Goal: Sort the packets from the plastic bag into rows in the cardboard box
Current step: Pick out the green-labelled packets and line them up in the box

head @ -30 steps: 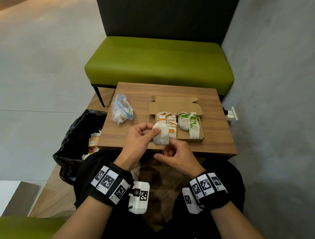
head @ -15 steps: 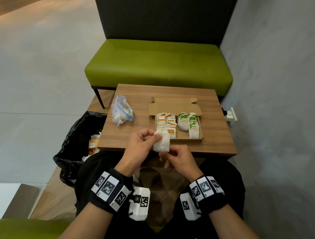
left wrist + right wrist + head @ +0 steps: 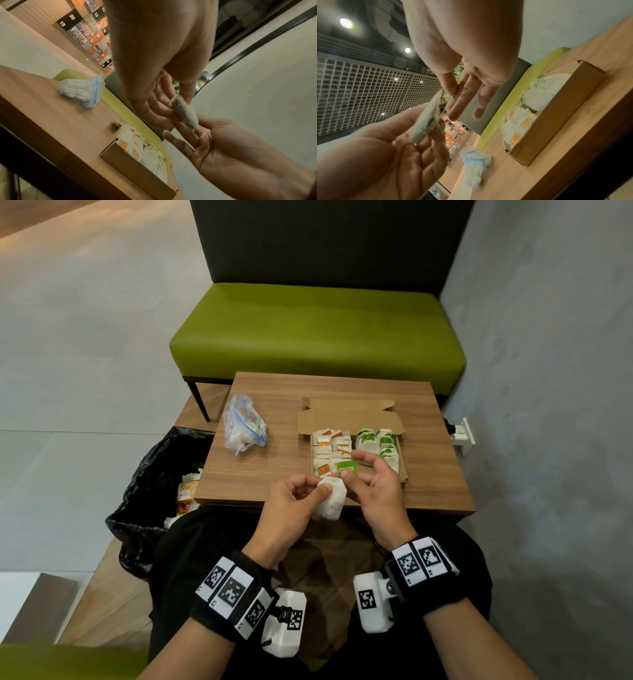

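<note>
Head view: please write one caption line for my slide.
Left hand pinches a white tea bag beside the right hand, before the cardboard box of sorted packets.

A small wooden table stands in front of a green bench. On its left part lies a crumpled clear plastic bag with a blue zip strip, holding what look like white packets. On the right part sits an open cardboard box, its lid flap folded back flat on the wood, well apart from the bag, near the front edge
</note>
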Tool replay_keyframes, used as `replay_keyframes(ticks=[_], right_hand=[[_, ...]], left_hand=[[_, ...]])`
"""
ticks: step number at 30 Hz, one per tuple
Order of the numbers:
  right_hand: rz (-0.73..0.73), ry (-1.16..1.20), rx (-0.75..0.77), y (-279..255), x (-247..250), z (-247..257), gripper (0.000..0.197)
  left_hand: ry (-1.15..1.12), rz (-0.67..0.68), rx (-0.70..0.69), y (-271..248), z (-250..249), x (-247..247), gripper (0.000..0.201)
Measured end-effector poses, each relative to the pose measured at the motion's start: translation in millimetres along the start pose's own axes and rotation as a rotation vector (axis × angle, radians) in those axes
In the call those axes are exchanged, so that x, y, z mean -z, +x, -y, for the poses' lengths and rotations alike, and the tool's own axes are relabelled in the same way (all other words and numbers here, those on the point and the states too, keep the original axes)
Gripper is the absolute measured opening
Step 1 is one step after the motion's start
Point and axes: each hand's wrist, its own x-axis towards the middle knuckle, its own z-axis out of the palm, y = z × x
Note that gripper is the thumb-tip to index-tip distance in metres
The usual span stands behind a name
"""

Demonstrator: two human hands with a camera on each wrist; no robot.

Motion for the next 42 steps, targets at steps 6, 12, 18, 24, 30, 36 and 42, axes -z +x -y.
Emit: replay_keyframes(ticks=[6, 12, 18, 24, 30, 36, 42], right_hand=[[0.061, -0.037, 0.088, -1.0, -0.4, 1.1, 0.016], [0.222, -0.183, 0.140, -2.0, 7.9, 2.4, 0.021], [0.239, -0.304, 0.121, 3.9, 9.4, -2.9, 0.034], [0.257, -0.367, 0.113, 11.3, 14.1, -6.1, 0.029], [0.150, -0.164, 0.069, 18.2, 18.6, -3.4, 0.021], [0.188, -0.452, 0.026, 29.1, 23.4, -9.9, 0.012], [0.294, -0.712, 0.055, 49.9, 35.1, 1.7, 0.013]], left_hand=[[-0.044, 0.016, 0.044, 2.7, 3.4, -3.2, 0.014], [-0.133, -0.011, 0.119, 8.5, 9.3, -2.3, 0.016], [-0.177, -0.008, 0.151, 12.0, 13.1, -2.3, 0.018], [-0.268, 0.046, 0.170, 14.9, 13.0, 1.4, 0.021], [-0.174, 0.021, 0.108, 23.5, 16.6, 6.3, 0.019], [0.072, 0.091, -0.055, 39.5, 20.8, 2.8, 0.021], [0.316, 0.136, -0.163, 57.0, 26.1, -3.6, 0.015]])
